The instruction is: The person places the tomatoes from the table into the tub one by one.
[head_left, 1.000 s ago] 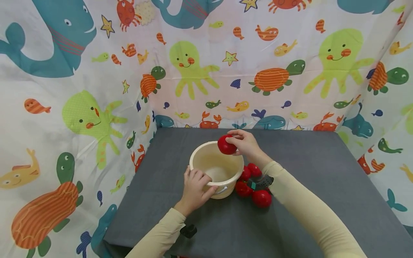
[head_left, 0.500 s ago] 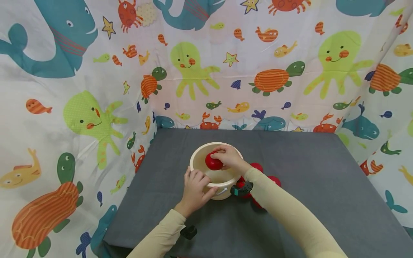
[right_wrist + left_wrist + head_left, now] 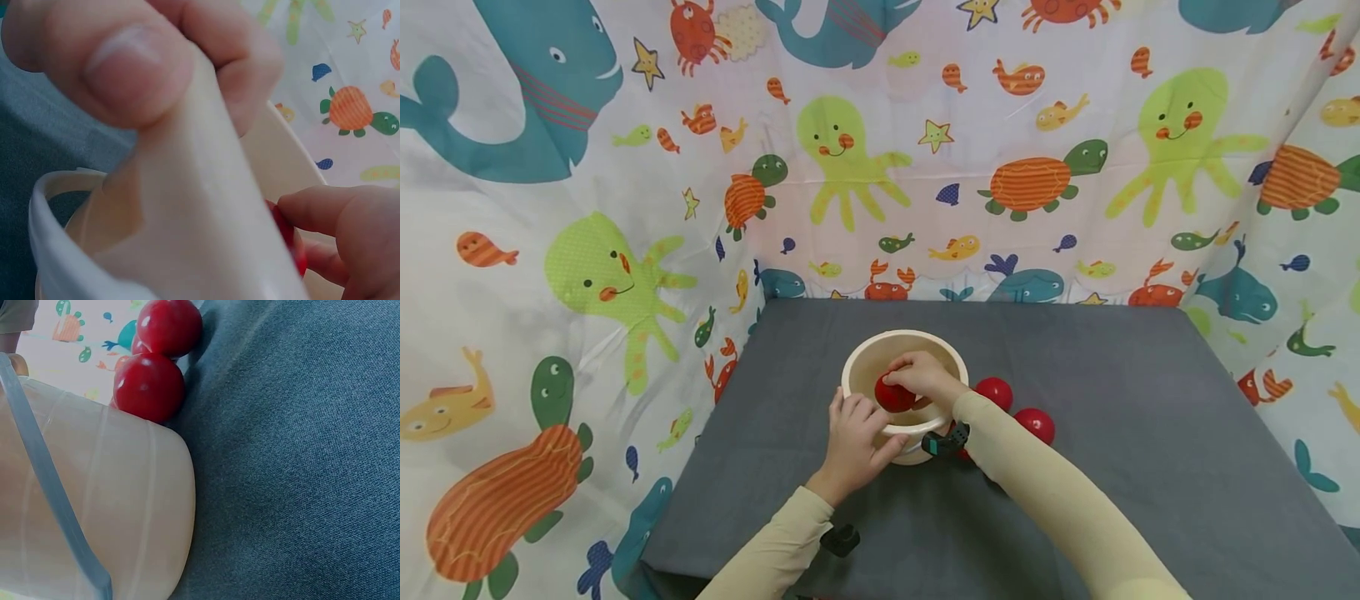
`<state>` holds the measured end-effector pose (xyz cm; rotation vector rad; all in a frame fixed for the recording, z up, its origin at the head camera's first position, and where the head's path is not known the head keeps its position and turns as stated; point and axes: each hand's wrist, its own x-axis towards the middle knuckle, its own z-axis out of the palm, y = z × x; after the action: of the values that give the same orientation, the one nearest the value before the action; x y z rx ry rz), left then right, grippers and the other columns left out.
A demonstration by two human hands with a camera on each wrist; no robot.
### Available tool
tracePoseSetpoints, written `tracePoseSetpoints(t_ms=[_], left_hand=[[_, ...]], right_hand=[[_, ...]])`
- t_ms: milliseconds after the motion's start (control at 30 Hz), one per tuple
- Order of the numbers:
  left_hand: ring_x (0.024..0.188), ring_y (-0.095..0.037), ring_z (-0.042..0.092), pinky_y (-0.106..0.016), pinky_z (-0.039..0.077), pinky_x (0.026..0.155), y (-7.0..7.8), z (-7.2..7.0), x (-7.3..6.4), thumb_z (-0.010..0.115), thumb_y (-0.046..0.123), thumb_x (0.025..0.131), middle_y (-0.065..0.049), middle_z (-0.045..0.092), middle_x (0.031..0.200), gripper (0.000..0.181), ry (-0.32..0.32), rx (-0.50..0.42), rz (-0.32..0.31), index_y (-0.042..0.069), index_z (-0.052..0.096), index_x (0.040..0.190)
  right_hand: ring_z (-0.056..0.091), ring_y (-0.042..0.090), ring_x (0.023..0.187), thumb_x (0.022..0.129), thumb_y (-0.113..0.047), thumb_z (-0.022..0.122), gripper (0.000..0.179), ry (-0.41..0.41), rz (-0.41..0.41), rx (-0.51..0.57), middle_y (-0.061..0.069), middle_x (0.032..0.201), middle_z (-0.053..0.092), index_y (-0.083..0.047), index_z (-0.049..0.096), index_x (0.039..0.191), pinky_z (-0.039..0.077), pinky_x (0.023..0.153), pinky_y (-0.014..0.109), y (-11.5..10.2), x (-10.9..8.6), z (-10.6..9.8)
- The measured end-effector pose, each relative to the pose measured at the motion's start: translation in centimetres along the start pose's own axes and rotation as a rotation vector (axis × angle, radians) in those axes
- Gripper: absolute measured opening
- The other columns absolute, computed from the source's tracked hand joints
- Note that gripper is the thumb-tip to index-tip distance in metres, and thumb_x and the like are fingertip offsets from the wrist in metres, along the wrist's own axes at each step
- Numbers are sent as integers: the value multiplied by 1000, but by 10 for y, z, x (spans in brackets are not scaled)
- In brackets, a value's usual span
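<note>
A cream plastic bucket [image 3: 912,457] stands upright on the grey cloth. My left hand [image 3: 853,437] grips its near rim, thumb outside and fingers over the edge; the right wrist view shows this thumb close up. Inside the bucket's mouth, my right hand [image 3: 925,377] holds a glossy, apple-sized red ball [image 3: 892,395]; whether it is a fruit cannot be told. In the right wrist view, only a sliver of this red ball [image 3: 287,234] shows behind the rim. The bucket's pale handle [image 3: 59,494] hangs down its outer side.
More red balls [image 3: 1034,426] lie against the bucket's right side, some hidden under my right forearm. Two red balls [image 3: 150,387] show plainly in the left wrist view. A curtain [image 3: 940,225] printed with sea animals surrounds the grey-covered table [image 3: 1120,417].
My right hand has carried the red ball leftward from above the bucket's right rim and down into its mouth. The left hand has kept its grip on the rim.
</note>
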<state>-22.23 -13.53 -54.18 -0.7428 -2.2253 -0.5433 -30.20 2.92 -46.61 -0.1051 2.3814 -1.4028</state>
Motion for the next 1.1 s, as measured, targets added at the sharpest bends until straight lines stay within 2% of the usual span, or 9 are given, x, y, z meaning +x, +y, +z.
tracePoseSetpoints(t_ms=[300, 467, 700, 933, 1100], left_hand=[[99, -24, 56, -76, 35, 105, -2, -3, 4, 36, 63, 103, -2, 62, 90, 56, 0, 0, -1, 20, 66, 86], [98, -24, 55, -76, 35, 104, -4, -3, 4, 34, 64, 103, -1, 59, 87, 58, 5, 0, 6, 19, 64, 84], [97, -24, 56, -77, 35, 103, -4, -2, 6, 34, 65, 103, 0, 58, 85, 59, 9, 2, 10, 19, 64, 82], [96, -23, 56, -79, 36, 101, -4, -1, 6, 36, 64, 103, 0, 58, 85, 57, 23, -3, 19, 19, 63, 81], [97, -23, 56, -79, 36, 101, -4, -1, 5, 39, 63, 102, 0, 58, 85, 53, 27, -4, 16, 20, 64, 82]], right_hand=[[65, 29, 104, 93, -14, 67, 35, 54, -4, -17, 15, 128, 66, -4, 66, 127, 62, 79, 52, -1, 7, 2], [65, 31, 108, 94, -17, 69, 34, 53, -3, -25, 14, 129, 66, -6, 67, 126, 63, 77, 50, -1, 8, 3], [63, 30, 106, 94, -19, 68, 34, 44, 5, 7, 13, 129, 66, -6, 67, 125, 63, 74, 48, 1, 8, 2], [61, 31, 108, 95, -21, 69, 36, 34, -3, 49, 12, 131, 65, -7, 66, 128, 63, 79, 49, 2, 7, -2], [61, 35, 112, 96, -24, 68, 39, 34, -25, 46, 15, 133, 64, -7, 65, 131, 62, 83, 51, -4, 3, -14]])
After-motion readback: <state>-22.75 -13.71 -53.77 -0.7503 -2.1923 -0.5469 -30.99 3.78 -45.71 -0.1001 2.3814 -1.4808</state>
